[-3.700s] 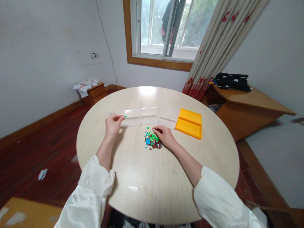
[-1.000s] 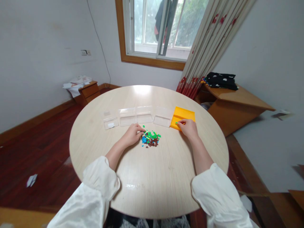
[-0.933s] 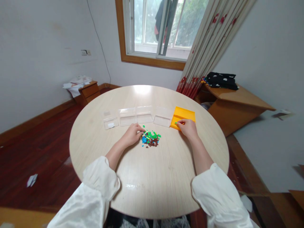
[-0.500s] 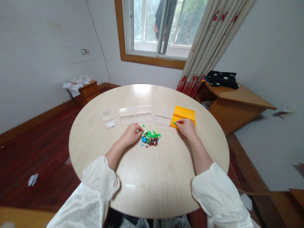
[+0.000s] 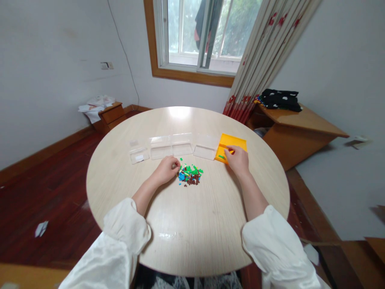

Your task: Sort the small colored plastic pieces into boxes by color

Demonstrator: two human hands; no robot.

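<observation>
Small building bricks (image 5: 191,175) in green, brown, blue and pale yellow lie heaped in the middle of the round table. At the heap's left edge rests my left hand (image 5: 167,169), its fingers curled together; whatever they may pinch is hidden. My right hand (image 5: 238,159) hovers over the front of an opened yellow case (image 5: 233,140), thumb and forefinger apart with nothing between them. Just left of those fingertips, a green brick (image 5: 221,157) lies inside the case.
Several clear plastic boxes with raised lids, among them a small box (image 5: 138,155) and a wider box (image 5: 161,151), form a row behind the heap. The round wooden table (image 5: 186,224) carries everything. A tilted wooden cabinet (image 5: 300,136) with dark cloth stands beyond its right edge.
My right thumb and forefinger have parted and drawn slightly back to the right, letting go of the green brick in the yellow case. My left hand has stayed by the heap.
</observation>
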